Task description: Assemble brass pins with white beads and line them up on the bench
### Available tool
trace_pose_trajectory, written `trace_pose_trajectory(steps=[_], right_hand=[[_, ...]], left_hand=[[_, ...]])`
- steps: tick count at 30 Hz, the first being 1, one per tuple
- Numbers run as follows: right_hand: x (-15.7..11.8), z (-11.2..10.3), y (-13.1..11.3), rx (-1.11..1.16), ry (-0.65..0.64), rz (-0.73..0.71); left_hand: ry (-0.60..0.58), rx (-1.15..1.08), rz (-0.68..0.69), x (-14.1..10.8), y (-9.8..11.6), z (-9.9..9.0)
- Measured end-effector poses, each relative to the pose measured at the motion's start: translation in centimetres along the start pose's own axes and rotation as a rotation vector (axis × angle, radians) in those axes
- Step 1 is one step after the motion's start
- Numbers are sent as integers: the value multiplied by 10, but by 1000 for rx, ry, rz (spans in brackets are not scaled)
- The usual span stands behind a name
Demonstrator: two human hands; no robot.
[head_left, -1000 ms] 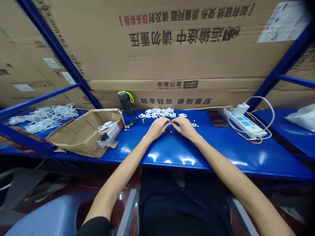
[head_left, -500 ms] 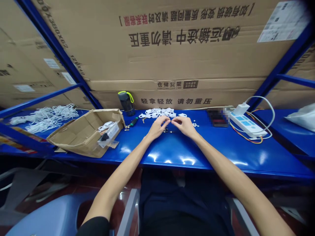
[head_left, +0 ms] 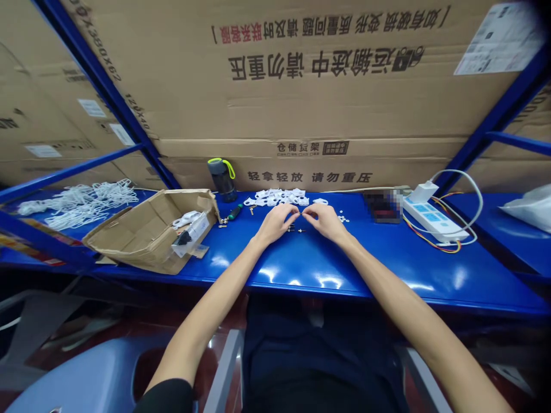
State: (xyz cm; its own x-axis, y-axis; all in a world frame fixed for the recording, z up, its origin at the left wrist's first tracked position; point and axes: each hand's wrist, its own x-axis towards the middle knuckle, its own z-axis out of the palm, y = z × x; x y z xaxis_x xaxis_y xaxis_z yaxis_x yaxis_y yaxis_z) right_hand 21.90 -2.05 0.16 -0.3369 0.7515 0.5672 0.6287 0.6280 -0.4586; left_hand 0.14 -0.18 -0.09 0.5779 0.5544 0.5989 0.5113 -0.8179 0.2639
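My left hand (head_left: 276, 222) and my right hand (head_left: 323, 220) meet fingertip to fingertip over the blue table (head_left: 310, 264). Both are pinched closed, and whatever lies between their fingertips is too small to name. Just below the fingers are a few small dark and metallic parts (head_left: 300, 230). Behind the hands lies a pile of white plastic pieces (head_left: 275, 198), with one more white piece (head_left: 320, 201) beside it. Several little white round bits (head_left: 343, 218) are scattered to the right of my right hand.
At left stand an open cardboard box (head_left: 129, 235), a green-handled screwdriver (head_left: 235, 212), small brass-coloured parts (head_left: 222, 225) and a dark bottle (head_left: 222, 182). White cords (head_left: 92, 203) lie farther left. A power strip (head_left: 439, 221) with cables and a blurred dark object (head_left: 381, 207) sit at right.
The view has shifted very slightly. My fingertips have parted a little, while both hands stay in the same place over the small parts.
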Motion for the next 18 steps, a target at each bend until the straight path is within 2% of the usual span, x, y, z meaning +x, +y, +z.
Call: trace_pose_trajectory(steps=[7,18], right_hand=[[0,2,1,-12,25,-11],[0,-1,-1,104,160,108]], left_hand=[[25,37,3,0,1,1],[58,-17,-72,0,2,-3]])
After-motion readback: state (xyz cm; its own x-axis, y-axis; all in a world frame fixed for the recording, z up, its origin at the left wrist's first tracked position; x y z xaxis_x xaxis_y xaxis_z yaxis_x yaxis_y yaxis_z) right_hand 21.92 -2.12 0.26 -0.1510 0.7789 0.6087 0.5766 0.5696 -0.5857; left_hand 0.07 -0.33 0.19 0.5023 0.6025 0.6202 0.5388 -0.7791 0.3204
